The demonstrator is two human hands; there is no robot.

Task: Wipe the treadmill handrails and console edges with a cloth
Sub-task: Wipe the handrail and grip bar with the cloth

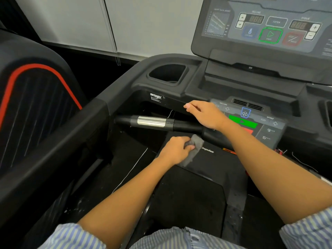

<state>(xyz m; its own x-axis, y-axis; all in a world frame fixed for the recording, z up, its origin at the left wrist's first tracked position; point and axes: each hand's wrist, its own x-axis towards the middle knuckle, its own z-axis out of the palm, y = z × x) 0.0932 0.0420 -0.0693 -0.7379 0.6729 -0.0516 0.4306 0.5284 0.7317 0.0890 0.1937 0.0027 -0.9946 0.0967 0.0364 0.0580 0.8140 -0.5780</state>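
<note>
My left hand (177, 149) is closed on a grey cloth (195, 146), which hangs just below the black front handrail (183, 125) with its silver sensor band (151, 121). Whether the cloth touches the bar, I cannot tell. My right hand (204, 114) hovers over the same bar near the lower control panel (269, 126), fingers loosely spread and holding nothing. The long left side handrail (75, 130) runs from the console tray down toward me. The upper console screen (265, 27) stands at the top right.
A cup holder (168, 72) is sunk into the console tray's left side. Another black machine with a red stripe (36, 90) stands close on the left. The treadmill deck and motor cover (197, 186) lie below. A white wall is behind.
</note>
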